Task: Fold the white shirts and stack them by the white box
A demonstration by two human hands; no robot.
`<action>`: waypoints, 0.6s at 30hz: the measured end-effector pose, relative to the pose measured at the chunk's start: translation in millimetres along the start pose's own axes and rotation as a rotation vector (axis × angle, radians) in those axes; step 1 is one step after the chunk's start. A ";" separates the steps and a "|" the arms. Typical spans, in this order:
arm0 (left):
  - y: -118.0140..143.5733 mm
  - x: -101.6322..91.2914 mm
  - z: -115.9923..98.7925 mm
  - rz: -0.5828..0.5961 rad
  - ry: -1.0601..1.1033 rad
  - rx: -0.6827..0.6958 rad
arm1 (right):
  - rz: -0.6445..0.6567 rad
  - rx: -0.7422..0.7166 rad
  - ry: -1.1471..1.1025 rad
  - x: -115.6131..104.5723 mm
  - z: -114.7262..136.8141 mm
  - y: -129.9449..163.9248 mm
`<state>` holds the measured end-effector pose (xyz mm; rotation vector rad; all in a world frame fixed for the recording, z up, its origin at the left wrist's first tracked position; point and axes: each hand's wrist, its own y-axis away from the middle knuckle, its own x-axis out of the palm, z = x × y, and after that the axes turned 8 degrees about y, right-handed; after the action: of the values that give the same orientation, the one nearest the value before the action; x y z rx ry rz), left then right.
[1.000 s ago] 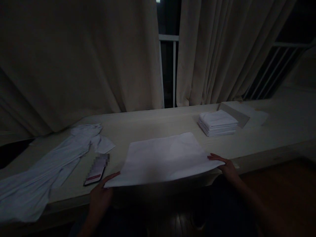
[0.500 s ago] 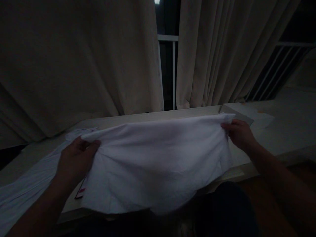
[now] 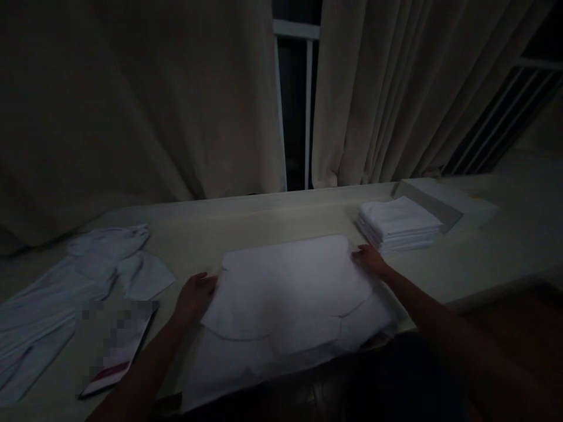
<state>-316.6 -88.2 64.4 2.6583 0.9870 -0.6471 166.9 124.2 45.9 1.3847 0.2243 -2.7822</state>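
A white shirt (image 3: 285,287), folded over with its lower layers showing at the front, lies on the pale ledge in front of me. Its near edge hangs over the ledge's front. My left hand (image 3: 197,293) is at the shirt's left edge, fingers curled against the fabric; the dim light blurs the exact grip. On the opposite side, my right hand (image 3: 370,258) pinches the far right part of the edge. Just beyond that hand sits a stack of folded white clothes (image 3: 402,223).
Crumpled white clothes (image 3: 83,275) spread over the left side of the ledge (image 3: 264,220). A flat, dark-edged item with a red band (image 3: 112,370) lies near my left forearm. An open white box (image 3: 435,199) stands behind the stack. Curtains (image 3: 211,105) hang along the back.
The shirt, held up stretched between both hands before, is now laid down on the ledge. Both hands have come lower and closer together, and the folded stack has come into sight.
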 end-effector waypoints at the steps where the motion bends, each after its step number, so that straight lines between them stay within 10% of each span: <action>1: 7.0 -0.6 9.7 -0.018 -0.019 0.005 | -0.012 0.025 0.023 5.4 -9.0 10.3; 9: 43.4 4.7 48.3 -0.006 -0.403 0.115 | -0.203 -0.013 0.202 38.4 -30.3 70.4; 18: 4.5 22.8 49.5 -0.055 -0.497 0.281 | -0.290 -0.015 0.257 59.5 -10.3 55.2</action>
<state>-314.2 -96.6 10.4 2.4889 0.8731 -1.4648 143.9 73.4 -14.0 1.8414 0.4878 -2.7994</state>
